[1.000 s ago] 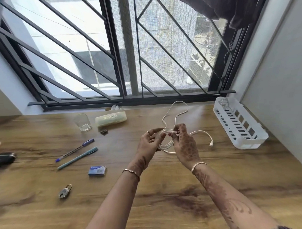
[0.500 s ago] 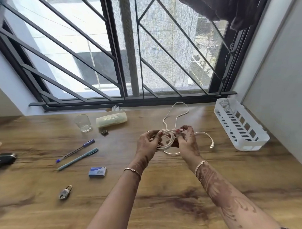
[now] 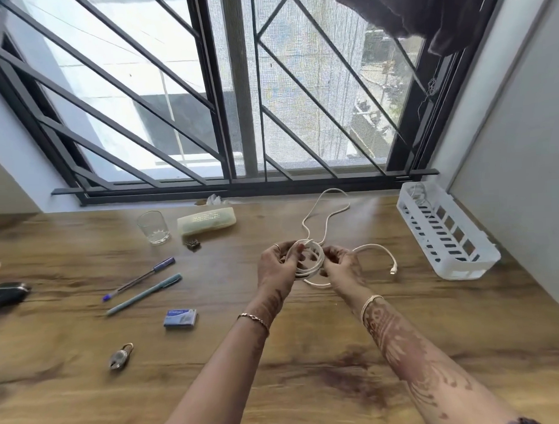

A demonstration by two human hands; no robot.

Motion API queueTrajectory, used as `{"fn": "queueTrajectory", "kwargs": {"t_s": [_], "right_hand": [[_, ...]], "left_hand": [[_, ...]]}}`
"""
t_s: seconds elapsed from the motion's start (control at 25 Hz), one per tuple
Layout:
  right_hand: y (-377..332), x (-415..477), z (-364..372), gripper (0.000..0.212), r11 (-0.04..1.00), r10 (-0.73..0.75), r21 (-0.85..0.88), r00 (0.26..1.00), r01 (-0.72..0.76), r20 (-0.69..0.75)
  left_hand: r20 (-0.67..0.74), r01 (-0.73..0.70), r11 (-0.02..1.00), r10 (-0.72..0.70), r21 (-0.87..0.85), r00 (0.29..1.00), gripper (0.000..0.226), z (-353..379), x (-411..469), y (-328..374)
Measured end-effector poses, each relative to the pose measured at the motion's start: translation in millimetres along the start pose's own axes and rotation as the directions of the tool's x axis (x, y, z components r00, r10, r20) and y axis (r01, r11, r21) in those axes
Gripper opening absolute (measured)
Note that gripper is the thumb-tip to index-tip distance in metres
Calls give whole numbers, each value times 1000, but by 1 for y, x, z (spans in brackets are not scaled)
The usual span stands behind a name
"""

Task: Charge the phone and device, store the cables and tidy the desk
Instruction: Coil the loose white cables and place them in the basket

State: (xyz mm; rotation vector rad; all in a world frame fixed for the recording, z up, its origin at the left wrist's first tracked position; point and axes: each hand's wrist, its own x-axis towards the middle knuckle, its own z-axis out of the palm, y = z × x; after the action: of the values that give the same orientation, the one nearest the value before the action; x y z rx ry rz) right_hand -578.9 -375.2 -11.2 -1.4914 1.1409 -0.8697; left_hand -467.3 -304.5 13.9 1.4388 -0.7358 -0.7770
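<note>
change: since a second ago the hands have drawn apart, and the white cable (image 3: 306,272) between them now shows as an open round coil, not a bunch behind the fingers.
left hand (image 3: 274,270): raised above the desk (image 3: 309,369), forearm reaching in from the lower edge; the fingers curl round the coil's left side, thumb toward the viewer.
right hand (image 3: 342,268): level with the left hand, palm turned inward; the curled fingers pinch the coil's right side.
cable position: the coil hangs between the two hands over the middle of the desk; one long loop trails away to the window sill, and a short tail arcs right, ending in a connector (image 3: 393,270) that lies on the wood.
basket (image 3: 461,272): white, slotted, near the right wall, well apart from the hands; something pale lies at its far end, too small to identify.
hidden parts: the fingertips behind the coil and the cable's other end are not visible.
left edge: a dark object (image 3: 7,292) is blurred and partly cut off.
loose items: glass (image 3: 153,227), two pens (image 3: 139,278), padlock (image 3: 120,357) on the left half.
</note>
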Motion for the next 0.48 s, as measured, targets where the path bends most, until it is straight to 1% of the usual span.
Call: {"fn": "queueTrajectory", "kwargs": {"t_s": [0.12, 0.2, 0.24, 0.32, 0.4, 0.48], "right_hand": [[-7, -6, 3, 22, 977, 105, 177, 992, -117, 76], [-11, -10, 3, 32, 945, 161, 274, 983, -181, 91], [-11, -11, 3, 34, 942, 170, 274, 980, -192, 100], [-8, -13, 1, 32, 968, 151, 183, 981, -172, 121], [-8, -14, -2, 21, 986, 116, 107, 985, -130, 124], [-13, -16, -6, 13, 987, 109, 107, 987, -121, 114]], "left_hand": [[-59, -49, 991, 56, 123, 997, 4, 0, 5, -5], [-85, -62, 978, 81, 197, 993, 9, -1, 4, -6], [-91, -64, 976, 84, 208, 992, 10, 0, 3, -5], [-76, -73, 979, 89, 192, 993, 4, 1, 0, -4], [-53, -88, 978, 100, 187, 994, 4, 3, -2, -4], [-39, -102, 974, 112, 202, 993, 3, 4, -2, -6]]}}
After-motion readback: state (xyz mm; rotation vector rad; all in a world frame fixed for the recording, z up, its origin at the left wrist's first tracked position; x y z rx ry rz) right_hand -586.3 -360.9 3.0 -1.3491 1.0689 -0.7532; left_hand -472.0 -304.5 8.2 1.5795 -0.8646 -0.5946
